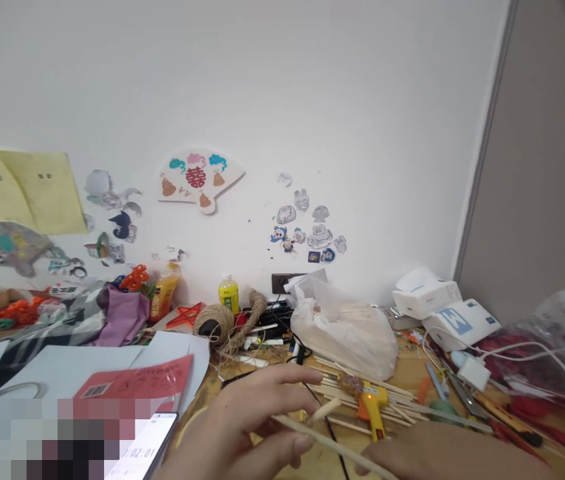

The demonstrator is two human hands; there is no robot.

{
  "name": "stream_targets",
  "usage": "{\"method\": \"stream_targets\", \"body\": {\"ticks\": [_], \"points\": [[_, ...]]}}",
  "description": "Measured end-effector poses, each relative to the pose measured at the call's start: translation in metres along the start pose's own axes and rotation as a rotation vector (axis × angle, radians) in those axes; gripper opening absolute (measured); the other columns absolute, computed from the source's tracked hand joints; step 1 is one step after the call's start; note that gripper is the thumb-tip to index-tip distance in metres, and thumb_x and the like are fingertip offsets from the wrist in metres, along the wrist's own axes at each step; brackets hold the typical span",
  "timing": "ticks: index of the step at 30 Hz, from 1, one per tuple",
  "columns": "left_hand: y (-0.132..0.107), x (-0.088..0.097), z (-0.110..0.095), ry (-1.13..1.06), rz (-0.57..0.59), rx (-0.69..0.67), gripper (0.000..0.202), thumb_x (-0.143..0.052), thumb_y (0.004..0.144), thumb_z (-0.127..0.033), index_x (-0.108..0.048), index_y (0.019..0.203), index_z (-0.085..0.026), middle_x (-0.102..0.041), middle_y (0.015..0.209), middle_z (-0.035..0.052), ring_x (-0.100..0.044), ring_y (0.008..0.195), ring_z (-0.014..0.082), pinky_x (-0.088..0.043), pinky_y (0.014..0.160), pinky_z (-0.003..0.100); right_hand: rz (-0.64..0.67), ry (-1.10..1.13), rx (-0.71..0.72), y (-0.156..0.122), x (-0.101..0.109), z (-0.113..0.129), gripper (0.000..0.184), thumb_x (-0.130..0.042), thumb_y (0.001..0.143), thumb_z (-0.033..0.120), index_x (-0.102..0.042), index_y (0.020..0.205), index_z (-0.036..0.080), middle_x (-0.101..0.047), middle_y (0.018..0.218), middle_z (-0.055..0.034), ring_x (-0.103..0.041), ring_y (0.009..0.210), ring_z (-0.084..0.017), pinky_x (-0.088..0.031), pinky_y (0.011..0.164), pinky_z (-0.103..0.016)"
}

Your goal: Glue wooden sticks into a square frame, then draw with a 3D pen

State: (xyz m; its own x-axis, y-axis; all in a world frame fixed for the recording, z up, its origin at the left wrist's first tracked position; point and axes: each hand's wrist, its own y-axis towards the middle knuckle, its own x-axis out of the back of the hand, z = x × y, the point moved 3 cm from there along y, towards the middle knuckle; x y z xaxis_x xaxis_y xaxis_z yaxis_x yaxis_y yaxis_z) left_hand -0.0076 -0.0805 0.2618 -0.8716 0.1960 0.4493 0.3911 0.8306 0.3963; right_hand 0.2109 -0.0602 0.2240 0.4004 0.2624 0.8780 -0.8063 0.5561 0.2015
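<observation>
Pinching hand, left point(255, 417): my thumb and fingers nearly together, closed on the long stick point(335, 446) near its upper-left end.
Short stick point(328, 407): just beside my left fingertips, lower end at or near the long stick; joined or not, I cannot tell.
Meeting of sticks, care: I judge it best to keep my pinch light, stop the long stick rolling, and leave the meeting ends clear of skin.
Long stick, lie: between my two hands; long axis slants from my left fingertips down and rightward; the short piece angles up and rightward.
Glue gun point(377, 408): yellow, light lit, among loose sticks point(405, 400); best treated as hot.
Right hand point(442, 453): near the long stick's lower-right stretch; fingers largely hidden, closure I cannot tell.
</observation>
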Motion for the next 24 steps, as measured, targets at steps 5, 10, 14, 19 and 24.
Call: {"method": "stream_targets", "body": {"ticks": [5,10,14,19,24], "points": [[0.006,-0.012,-0.003,0.170,0.122,-0.046,0.021,-0.065,0.078,-0.025,-0.072,0.097,-0.033,-0.066,0.120,0.0037,-0.062,0.106,0.0225,-0.053,0.082,0.027,0.096,0.300,0.016,0.013,-0.012,-0.006,0.047,-0.048,0.086,0.057,-0.064,0.110,0.021,-0.065,0.097,-0.0059,-0.059,0.085,-0.018,-0.046,0.077,-0.027],[0.006,-0.014,-0.006,0.208,0.210,-0.068,0.023,-0.064,0.080,-0.026,-0.071,0.101,-0.033,-0.062,0.127,0.0046,-0.055,0.118,0.0238,-0.048,0.092,0.032,0.029,0.754,0.013,0.022,-0.023,-0.001,0.060,-0.037,0.087,0.065,-0.051,0.126,0.020,-0.057,0.112,-0.0091,-0.055,0.097,-0.020,-0.043,0.086,-0.033],[0.007,-0.013,-0.005,0.205,0.262,-0.103,0.024,-0.063,0.080,-0.027,-0.070,0.103,-0.033,-0.057,0.131,0.0050,-0.052,0.121,0.0261,-0.048,0.092,0.036,-0.042,0.980,-0.002,0.027,-0.029,0.000,0.055,-0.047,0.084,0.063,-0.058,0.111,0.017,-0.058,0.096,-0.0060,-0.058,0.080,-0.015,-0.046,0.073,-0.029],[0.010,-0.012,-0.005,0.224,0.252,-0.137,0.021,-0.064,0.079,-0.031,-0.072,0.099,-0.032,-0.062,0.126,0.0067,-0.051,0.122,0.0270,-0.051,0.088,0.034,-0.026,1.164,-0.052,0.033,-0.036,-0.008,0.047,-0.071,0.067,0.058,-0.059,0.081,0.014,-0.051,0.067,0.0036,-0.048,0.059,-0.008,-0.038,0.055,-0.020],[0.009,-0.011,-0.007,0.223,0.238,-0.127,0.019,-0.065,0.079,-0.029,-0.073,0.096,-0.031,-0.060,0.128,0.0072,-0.052,0.120,0.0280,-0.049,0.090,0.037,-0.044,1.162,-0.098,0.033,-0.041,-0.012,0.042,-0.072,0.069,0.052,-0.052,0.070,0.015,-0.048,0.057,0.0066,-0.041,0.048,-0.004,-0.030,0.045,-0.016]]}}
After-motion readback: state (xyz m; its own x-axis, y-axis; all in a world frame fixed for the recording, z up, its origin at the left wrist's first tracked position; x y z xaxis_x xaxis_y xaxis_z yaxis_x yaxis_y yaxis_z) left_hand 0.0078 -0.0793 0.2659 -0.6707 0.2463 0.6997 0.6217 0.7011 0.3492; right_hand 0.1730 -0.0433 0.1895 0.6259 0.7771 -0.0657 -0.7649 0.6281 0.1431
